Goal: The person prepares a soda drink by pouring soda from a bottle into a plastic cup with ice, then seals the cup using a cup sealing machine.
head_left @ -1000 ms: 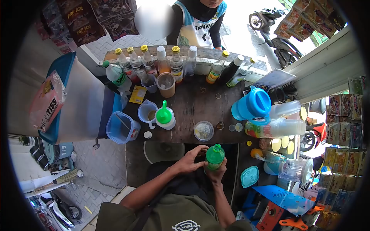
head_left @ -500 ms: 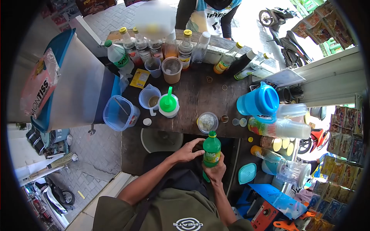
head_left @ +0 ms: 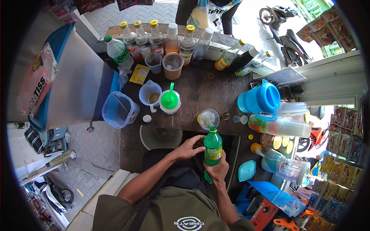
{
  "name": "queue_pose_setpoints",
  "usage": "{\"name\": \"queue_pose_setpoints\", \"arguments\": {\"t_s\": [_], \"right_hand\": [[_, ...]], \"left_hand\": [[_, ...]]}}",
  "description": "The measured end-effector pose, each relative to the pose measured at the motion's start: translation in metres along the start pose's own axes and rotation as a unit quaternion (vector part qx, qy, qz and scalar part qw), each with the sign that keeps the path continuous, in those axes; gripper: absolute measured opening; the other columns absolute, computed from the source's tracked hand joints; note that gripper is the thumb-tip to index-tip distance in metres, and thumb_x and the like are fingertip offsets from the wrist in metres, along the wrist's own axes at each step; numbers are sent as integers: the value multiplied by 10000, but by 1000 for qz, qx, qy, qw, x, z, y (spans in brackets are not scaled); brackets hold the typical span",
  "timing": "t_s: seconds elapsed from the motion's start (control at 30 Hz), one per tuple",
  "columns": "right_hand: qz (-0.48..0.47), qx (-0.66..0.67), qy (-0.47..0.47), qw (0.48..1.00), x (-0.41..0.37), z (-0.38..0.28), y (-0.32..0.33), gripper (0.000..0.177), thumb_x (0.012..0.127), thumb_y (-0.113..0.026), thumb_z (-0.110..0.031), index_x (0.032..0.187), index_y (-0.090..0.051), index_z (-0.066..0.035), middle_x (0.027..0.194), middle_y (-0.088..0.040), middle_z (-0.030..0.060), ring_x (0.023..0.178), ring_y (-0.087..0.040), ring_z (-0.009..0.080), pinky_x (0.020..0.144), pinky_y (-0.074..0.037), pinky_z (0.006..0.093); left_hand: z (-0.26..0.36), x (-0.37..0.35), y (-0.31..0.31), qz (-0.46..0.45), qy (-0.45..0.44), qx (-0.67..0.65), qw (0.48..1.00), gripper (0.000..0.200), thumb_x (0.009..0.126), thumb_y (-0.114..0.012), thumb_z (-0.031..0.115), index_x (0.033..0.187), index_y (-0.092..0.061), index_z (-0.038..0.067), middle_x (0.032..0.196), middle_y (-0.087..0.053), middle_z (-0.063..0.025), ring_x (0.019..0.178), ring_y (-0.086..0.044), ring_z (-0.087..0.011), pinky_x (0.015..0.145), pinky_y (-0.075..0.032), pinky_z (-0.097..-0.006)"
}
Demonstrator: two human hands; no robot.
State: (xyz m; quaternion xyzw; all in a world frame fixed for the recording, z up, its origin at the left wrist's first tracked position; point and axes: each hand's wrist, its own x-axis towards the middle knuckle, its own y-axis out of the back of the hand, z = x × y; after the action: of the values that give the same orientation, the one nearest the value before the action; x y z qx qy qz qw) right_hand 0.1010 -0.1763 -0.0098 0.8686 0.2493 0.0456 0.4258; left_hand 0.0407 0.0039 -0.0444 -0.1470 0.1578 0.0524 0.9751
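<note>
My right hand (head_left: 218, 168) is wrapped round the lower part of a green plastic soda bottle (head_left: 213, 144). Its green cap is on, and the yellow-green label faces up. My left hand (head_left: 189, 148) is beside the bottle with fingers stretched out, the fingertips at or very near its side; whether they touch is hard to tell. Just beyond the cap, on the dark wooden counter (head_left: 192, 92), sits a small clear tub (head_left: 208, 119) with pale contents. A white container with a green lid (head_left: 170, 100) stands further left.
Several glass bottles (head_left: 157, 40) line the far edge. On the left are a blue-tinted tub (head_left: 120, 111) and a large drink container (head_left: 77, 77). A blue pitcher (head_left: 258, 99) and stacked plastic cups (head_left: 289, 127) lie right. A person (head_left: 210, 15) is across the counter.
The bottle in my right hand has risen slightly and turned, so more of its label shows. The blurred pale patch over the far bottles is gone. My left hand has barely moved.
</note>
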Motion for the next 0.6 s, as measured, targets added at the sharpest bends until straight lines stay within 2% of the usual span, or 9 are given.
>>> {"name": "queue_pose_setpoints", "arguments": {"t_s": [0.6], "right_hand": [[-5, -15, -9, 1000, 1, -10, 2, 601, 640, -757, -250, 1139, -494, -42, 775, -657, 206, 734, -655, 409, 620, -537, 450]], "left_hand": [[4, -2, 5, 0, -11, 17, 1000, 532, 921, -607, 257, 1369, -408, 49, 1251, -539, -117, 1149, -493, -195, 972, -394, -356]]}}
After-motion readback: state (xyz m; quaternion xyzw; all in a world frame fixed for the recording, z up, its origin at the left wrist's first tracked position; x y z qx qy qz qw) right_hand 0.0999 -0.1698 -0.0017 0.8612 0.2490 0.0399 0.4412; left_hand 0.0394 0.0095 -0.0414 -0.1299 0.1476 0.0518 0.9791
